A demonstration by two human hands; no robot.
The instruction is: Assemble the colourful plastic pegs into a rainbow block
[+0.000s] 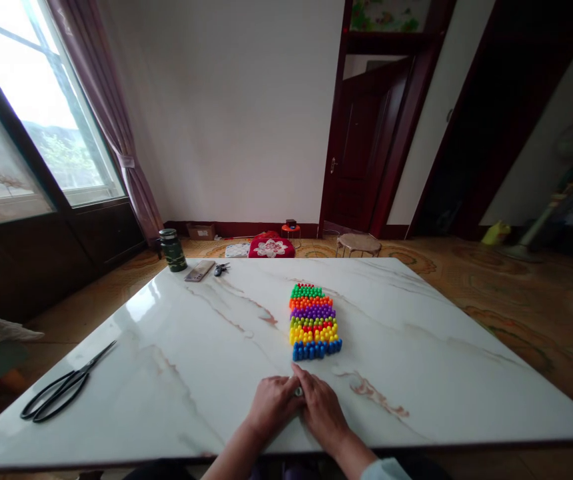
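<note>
In the head view my left hand [274, 402] and my right hand [320, 405] meet at the front of the table, both closed, the right fingers lying against the left. A small pale spot shows in the gap between them; I cannot make out whether it is a held thing or the tabletop. Just beyond my fingertips, apart from them, stands a block of small round-headed plastic pieces [313, 321] packed together in coloured rows. Blue is nearest me, then yellow with some red, olive green, purple, orange, green and a little red at the far end.
Black-handled scissors [61, 390] lie on the marble-patterned table [206, 400] at left. A camouflage flask [172, 251], a phone [200, 271] and keys [221, 269] are at its far left corner. Beyond the table are a round stool [359, 242] and a red cushion [271, 248].
</note>
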